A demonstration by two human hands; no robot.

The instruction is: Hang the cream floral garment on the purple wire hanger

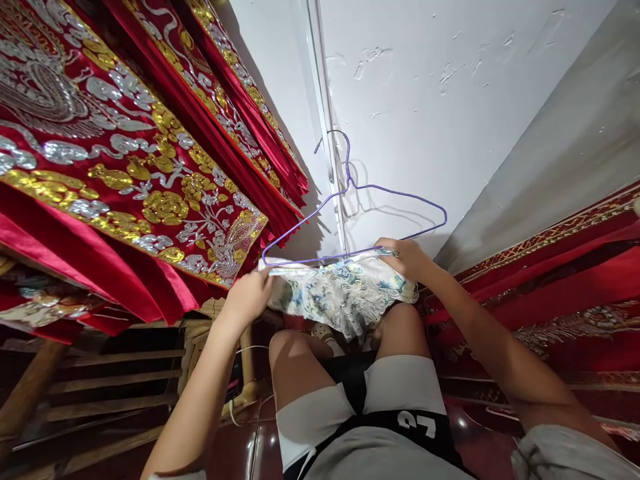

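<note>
A purple wire hanger [400, 192] is upright in front of me, its hook near a thin white conduit on the wall. A white garment with a blue and yellow floral print [333, 293] lies along the hanger's bottom bar and droops over my knees. My left hand [251, 293] is closed on the garment's left end, just below the hanger's left corner. At the other end, my right hand [407, 259] pinches the cloth close to the bottom bar. Whether its fingers also grip the bar I cannot tell.
Red cloth embroidered in gold and silver [165, 167] hangs at the left, with more red cloth [575, 287] at the right. The white wall [425, 100] stands ahead. A bamboo chair [120, 380] and a phone with a cable [234, 380] are at the lower left.
</note>
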